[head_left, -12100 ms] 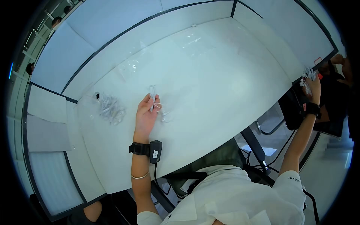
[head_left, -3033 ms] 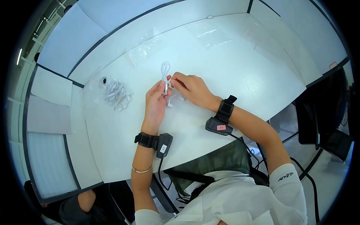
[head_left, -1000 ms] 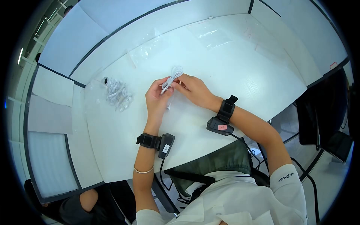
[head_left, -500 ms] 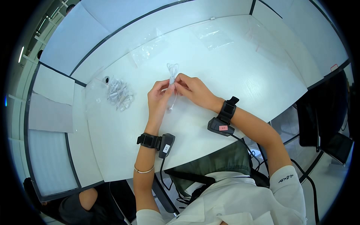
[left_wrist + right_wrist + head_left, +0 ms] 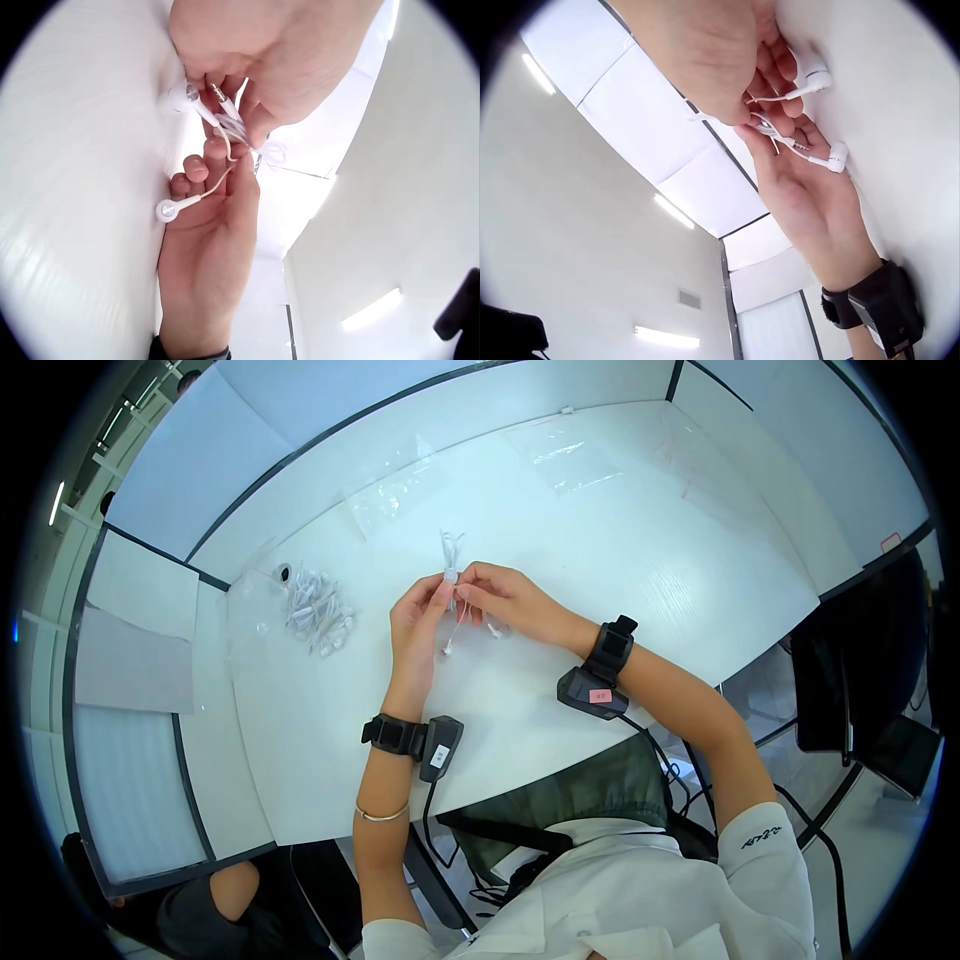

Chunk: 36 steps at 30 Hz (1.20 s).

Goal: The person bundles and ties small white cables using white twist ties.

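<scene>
Both hands meet over the table in the head view, on a bundle of white wired earphones (image 5: 452, 547). The left hand (image 5: 412, 628) pinches the coiled cable between thumb and fingertips. From the other side, the right hand (image 5: 522, 606) pinches the same spot, its thumb near the left thumb. Cable loops stick up beyond the fingers. One earbud (image 5: 167, 211) hangs over the left palm in the left wrist view, and a second earbud (image 5: 814, 81) dangles by the right fingers in the right wrist view. The metal-tipped plug (image 5: 219, 93) pokes out of the coil between the hands.
A pile of white coiled earphones (image 5: 318, 615) lies at the left of the table, with a small dark round-ended object (image 5: 285, 572) beside it. Clear plastic bags (image 5: 395, 488) lie toward the back. Low panels (image 5: 135, 670) wall the table's sides and back.
Twelve seconds ago the right hand held a white cable bunch off the table's right side; it has since joined the left. Over the last second the tilted bundle turned upright, and earbuds dangle below.
</scene>
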{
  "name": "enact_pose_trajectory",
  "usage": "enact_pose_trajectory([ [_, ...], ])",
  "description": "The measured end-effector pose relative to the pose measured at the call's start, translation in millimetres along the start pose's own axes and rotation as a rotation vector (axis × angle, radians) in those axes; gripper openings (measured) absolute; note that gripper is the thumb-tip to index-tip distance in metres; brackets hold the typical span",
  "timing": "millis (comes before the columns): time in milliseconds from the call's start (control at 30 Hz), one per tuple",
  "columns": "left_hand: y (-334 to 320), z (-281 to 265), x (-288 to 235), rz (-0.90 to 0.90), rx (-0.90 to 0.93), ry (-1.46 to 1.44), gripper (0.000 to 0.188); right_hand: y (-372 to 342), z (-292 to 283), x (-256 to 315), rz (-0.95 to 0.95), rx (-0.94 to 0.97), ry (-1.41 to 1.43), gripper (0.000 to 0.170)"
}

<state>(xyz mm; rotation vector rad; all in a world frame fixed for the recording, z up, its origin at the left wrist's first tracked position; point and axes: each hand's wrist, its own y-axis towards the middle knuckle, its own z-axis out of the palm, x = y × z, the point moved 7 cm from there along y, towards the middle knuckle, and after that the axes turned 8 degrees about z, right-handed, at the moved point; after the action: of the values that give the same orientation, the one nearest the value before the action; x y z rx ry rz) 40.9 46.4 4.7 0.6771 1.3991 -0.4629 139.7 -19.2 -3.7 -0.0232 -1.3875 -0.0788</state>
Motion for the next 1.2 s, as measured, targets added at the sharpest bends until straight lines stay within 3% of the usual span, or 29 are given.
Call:
enact_pose_trajectory([
  [467,-1.3,4.9,-4.2,0.019,0.010,0.019,0.029,2.0,-3.3,-2.7,0.073,-0.035,-0.018,0.031],
  [633,-1.0,0.7,-0.7,0.002,-0.049,-0.004,0.030,-2.8,-0.2,-0.5,0.164,0.004,0.083,0.024],
  [733,-0.7,1.1,-3.5,0.009,-0.032,-0.029,0.031,-3.5,-1.7,-0.6,0.174,-0.043,-0.003,0.022],
  [833,0.2,0.1,1.5,-0.020,-0.011,-0.042,0.031,-4.3,-5.0,11.9,0.013,-0.154,-0.218,0.021],
  [933,-1.3,1.1,-2.6,-0.023,-0.008,-0.020,0.032,-0.5,-8.8,7.6,-0.105,-0.222,-0.258,0.021],
  [1033,-1.0,0.3,-2.4,-0.033,-0.021,-0.023,0.031,-5.3,-11.2,12.5,-0.016,-0.275,-0.337,0.020],
  [1200,-1.5,2.5,3.8,-0.065,0.001,-0.154,0.030,-4.7,-14.6,17.9,-0.124,-0.338,-0.437,0.019],
])
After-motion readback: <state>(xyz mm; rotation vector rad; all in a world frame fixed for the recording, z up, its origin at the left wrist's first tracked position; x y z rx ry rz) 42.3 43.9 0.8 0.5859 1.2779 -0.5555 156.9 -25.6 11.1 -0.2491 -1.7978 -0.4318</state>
